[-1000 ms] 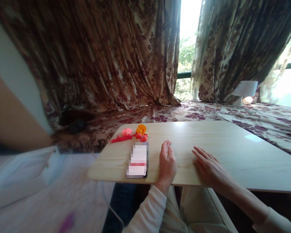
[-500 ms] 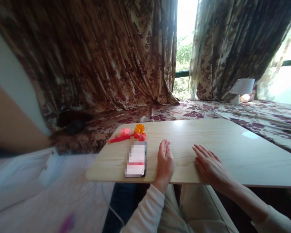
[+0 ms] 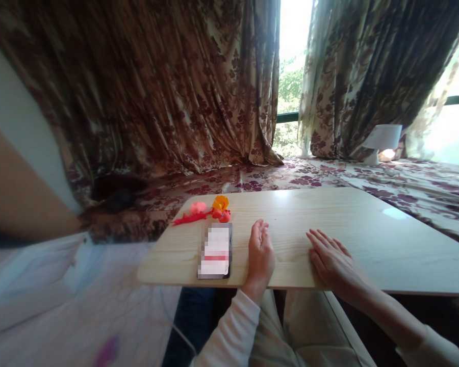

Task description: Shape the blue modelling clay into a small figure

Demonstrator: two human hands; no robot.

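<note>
My left hand (image 3: 260, 255) rests on its edge on the pale wooden table (image 3: 398, 255), fingers stretched forward and held loosely together, nothing visible in it. To its right, palm down on the tabletop, lies my right hand (image 3: 332, 259), its fingers straight and slightly spread. A phone (image 3: 215, 252) with a blurred-out screen lies just left of my left hand. Beyond the phone are small bright shapes: an orange flower-like piece (image 3: 220, 203), a pink rounded piece (image 3: 198, 207) and a long red jagged piece (image 3: 191, 218) with red lumps at its right end. What they are exactly I cannot tell.
The table's front edge crosses over my lap. Behind it stretches a ledge covered in flowered cloth (image 3: 260, 178), with a white lamp (image 3: 384, 137) on the right. Patterned curtains (image 3: 168, 92) hang at the back beside a window (image 3: 288, 86). A cable (image 3: 181, 336) runs at lower left.
My right hand has shifted very slightly to the right. The left hand, the phone and the coloured pieces look the same apart from a tiny shift of view.
</note>
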